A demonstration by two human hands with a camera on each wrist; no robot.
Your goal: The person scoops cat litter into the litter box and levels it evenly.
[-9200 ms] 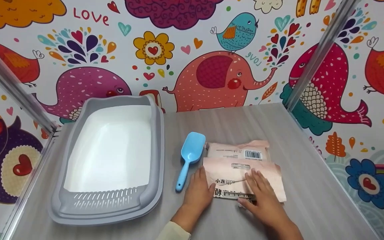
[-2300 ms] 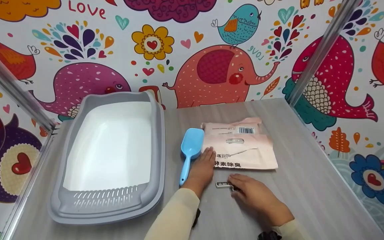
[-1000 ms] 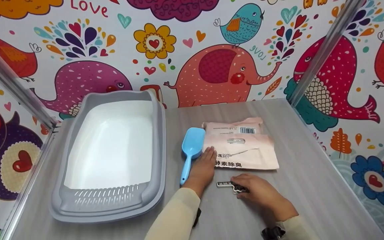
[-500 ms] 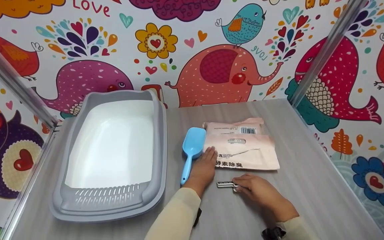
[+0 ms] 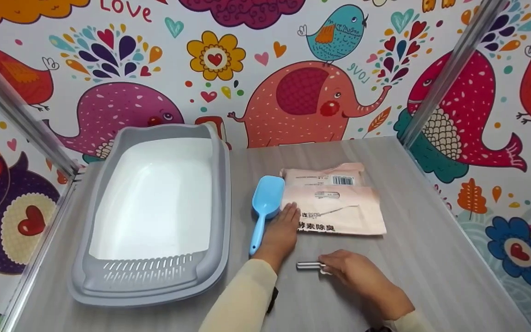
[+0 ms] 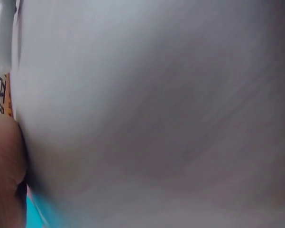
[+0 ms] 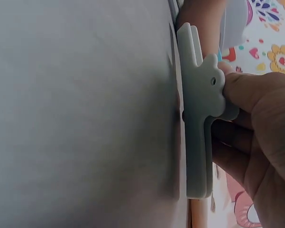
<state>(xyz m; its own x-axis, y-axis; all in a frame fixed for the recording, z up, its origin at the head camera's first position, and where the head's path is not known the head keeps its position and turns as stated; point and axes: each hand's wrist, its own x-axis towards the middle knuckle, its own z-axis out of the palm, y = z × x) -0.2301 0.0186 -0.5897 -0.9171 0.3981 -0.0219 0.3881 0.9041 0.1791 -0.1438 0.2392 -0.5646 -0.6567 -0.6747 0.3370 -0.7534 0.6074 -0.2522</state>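
Note:
My right hand point(image 5: 355, 272) pinches a sealing clip point(image 5: 309, 265) between thumb and fingers, just in front of the pink bag. In the right wrist view the clip point(image 7: 199, 104) is pale, with a long straight bar and a wavy-edged grip, and it stands close to the tabletop. The pink bag point(image 5: 339, 203) lies flat, its upper part folded over, with dark lettering along the near edge. My left hand point(image 5: 281, 237) rests with extended fingers on the bag's left edge. Beside that hand lies a light-blue scoop point(image 5: 266, 198), its handle toward me.
A large grey litter tray point(image 5: 221, 221) with a white inside and a slotted front ledge takes up the left of the table point(image 5: 431, 258). Patterned walls point(image 5: 154, 55) with metal corner posts point(image 5: 450, 78) close off the back and sides.
The bag has shifted back since the oldest frame, and the clip has come away from its near edge. Most recently, my right hand moved slightly toward me and turned the clip. The left hand stayed put.

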